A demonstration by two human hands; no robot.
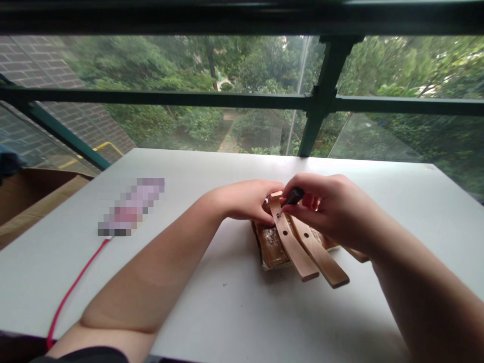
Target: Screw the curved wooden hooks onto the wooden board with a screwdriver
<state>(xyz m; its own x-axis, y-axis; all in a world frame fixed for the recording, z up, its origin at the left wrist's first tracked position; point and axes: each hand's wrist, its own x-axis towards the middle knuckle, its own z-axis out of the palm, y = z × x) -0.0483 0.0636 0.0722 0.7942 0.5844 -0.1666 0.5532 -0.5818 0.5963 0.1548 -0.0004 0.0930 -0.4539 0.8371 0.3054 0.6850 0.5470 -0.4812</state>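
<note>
Tool (pixel 295 196) pinched in right hand (pixel 333 201), left hand (pixel 244 199) gripping wood strip (pixel 293 249) short of far table edge (pixel 212 157).
Loose left grip could make tool skid.

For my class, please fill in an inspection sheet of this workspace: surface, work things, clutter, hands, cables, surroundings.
Surface: white tabletop with a few dark specks.
Work things: left curved wooden piece and right curved wooden piece, with dark holes, over a worn brown block; a third wooden end shows.
Clutter: pixelated object, unidentifiable.
Hands: left hand holds the left piece's far end; right hand grips a dark-handled tool.
Cables: red cable leads from the pixelated object.
Surroundings: cardboard box, green window frame, trees, brick wall.
</note>
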